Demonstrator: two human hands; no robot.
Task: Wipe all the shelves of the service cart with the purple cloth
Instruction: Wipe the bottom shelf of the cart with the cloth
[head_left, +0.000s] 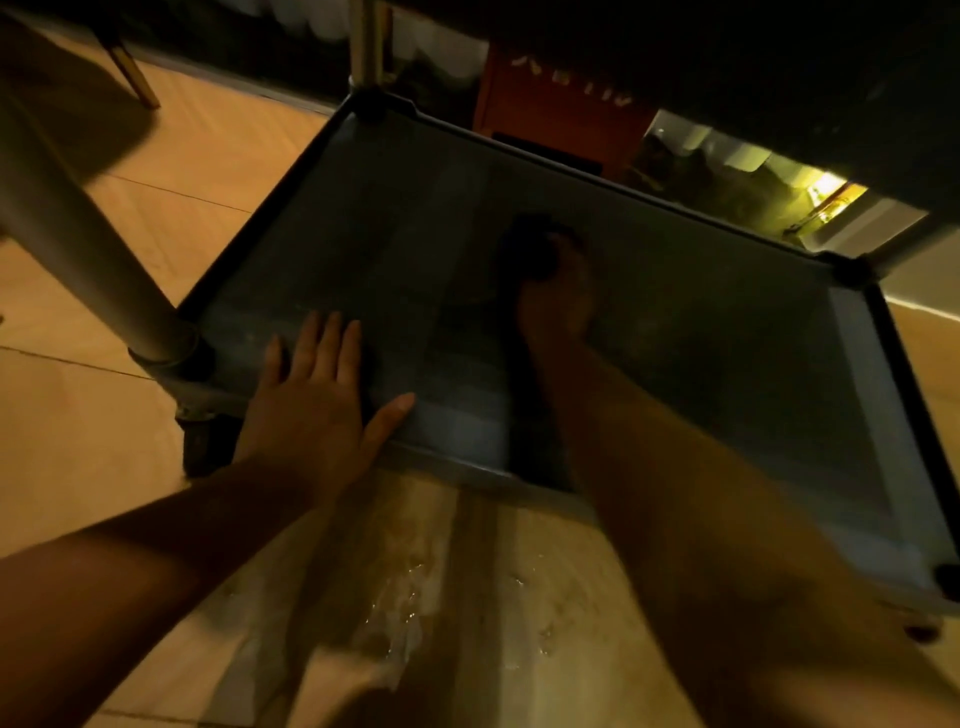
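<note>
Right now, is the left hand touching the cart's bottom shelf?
Touching: the head view shows the left hand lying flat, fingers spread, on the near edge of the bottom shelf.

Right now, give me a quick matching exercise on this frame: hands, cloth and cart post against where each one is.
Things:
1. left hand
2. right hand
3. purple cloth
4. cart post

Places:
A. bunched under the fingers, mid-shelf
B. flat on the shelf's near edge, fingers spread
C. rising from the shelf's near left corner
D. reaching to the middle of the bottom shelf

Pairs: 1-B, 2-D, 3-A, 4-C
</note>
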